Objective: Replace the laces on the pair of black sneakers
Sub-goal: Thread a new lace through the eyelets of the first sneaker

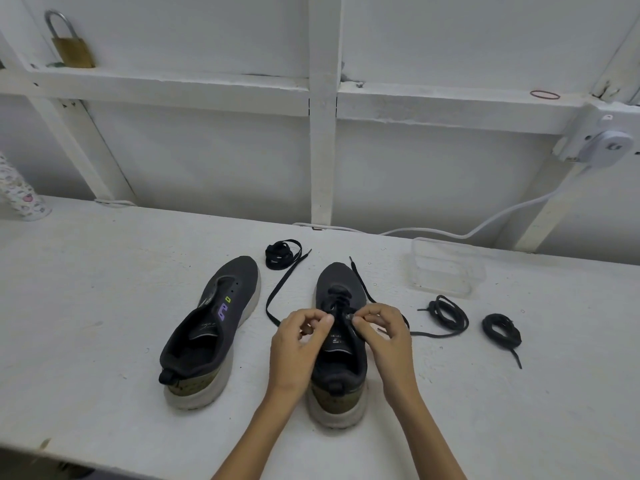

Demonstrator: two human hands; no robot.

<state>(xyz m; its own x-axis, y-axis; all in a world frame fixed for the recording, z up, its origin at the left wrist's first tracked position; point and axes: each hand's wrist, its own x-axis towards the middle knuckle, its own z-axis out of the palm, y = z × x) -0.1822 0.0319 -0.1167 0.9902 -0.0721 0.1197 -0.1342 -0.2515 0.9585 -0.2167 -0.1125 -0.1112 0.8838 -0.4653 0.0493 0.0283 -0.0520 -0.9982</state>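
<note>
Two black sneakers stand on the white table (104, 306), toes pointing away. The left sneaker (211, 327) has bare eyelets and no lace. The right sneaker (341, 341) carries a flat black lace (280, 289) threaded through its lower eyelets, with loose ends trailing out to both sides. My left hand (299, 344) pinches the lace at the shoe's left eyelet row. My right hand (384, 336) pinches the lace at the right eyelet row. A bundled flat lace (282, 254) lies beyond the shoes. Two coiled round laces (448, 311) (500, 330) lie to the right.
A clear plastic box (446, 268) sits behind the coiled laces. A white cable (485, 223) runs along the wall to a white device (602, 147). A patterned cup (24, 199) stands at far left, a brass padlock (71, 43) on the ledge above.
</note>
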